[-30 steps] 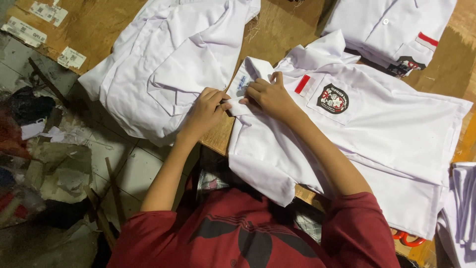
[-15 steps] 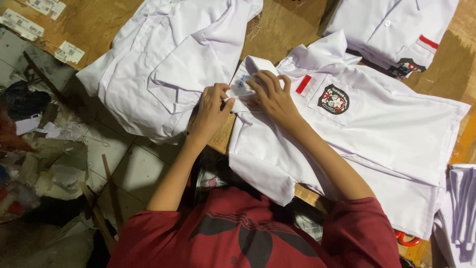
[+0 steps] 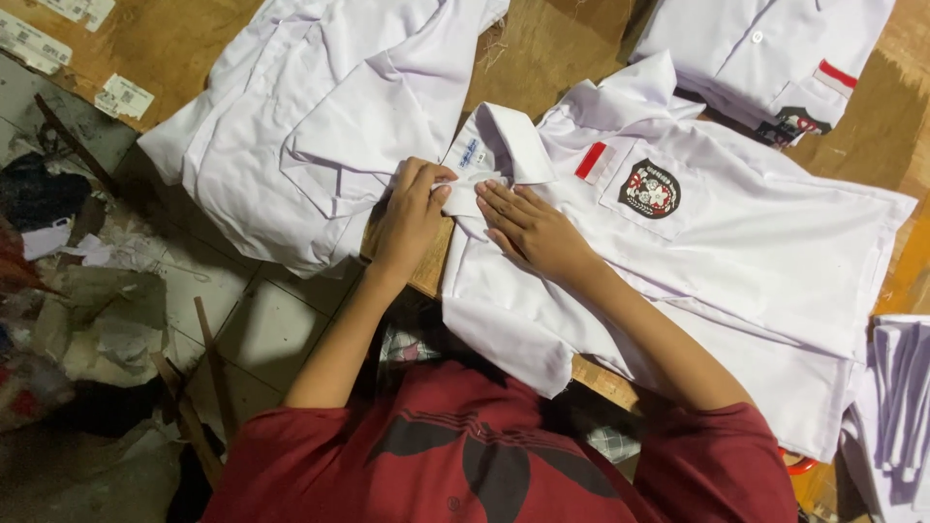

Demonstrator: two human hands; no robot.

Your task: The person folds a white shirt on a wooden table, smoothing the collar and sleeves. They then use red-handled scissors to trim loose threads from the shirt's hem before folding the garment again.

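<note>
A white shirt (image 3: 746,261) with a red stripe and a dark badge on its pocket lies spread on the wooden table (image 3: 542,48). Its collar (image 3: 513,140) points up and to the left. My left hand (image 3: 412,218) pinches the shirt's front edge just below the collar, at the table's edge. My right hand (image 3: 533,228) lies flat on the shirt front beside it, fingers stretched toward the collar. The two hands almost touch.
A pile of white shirts (image 3: 310,126) lies to the left, hanging over the table edge. Another badged shirt (image 3: 775,58) lies at the top right, and folded white cloth (image 3: 896,407) at the right edge. Paper tags (image 3: 121,97) and scraps (image 3: 87,320) lie on the floor.
My right hand has gone from curled over the collar area to lying flat on the shirt front. My left hand still pinches the cloth at the same spot.
</note>
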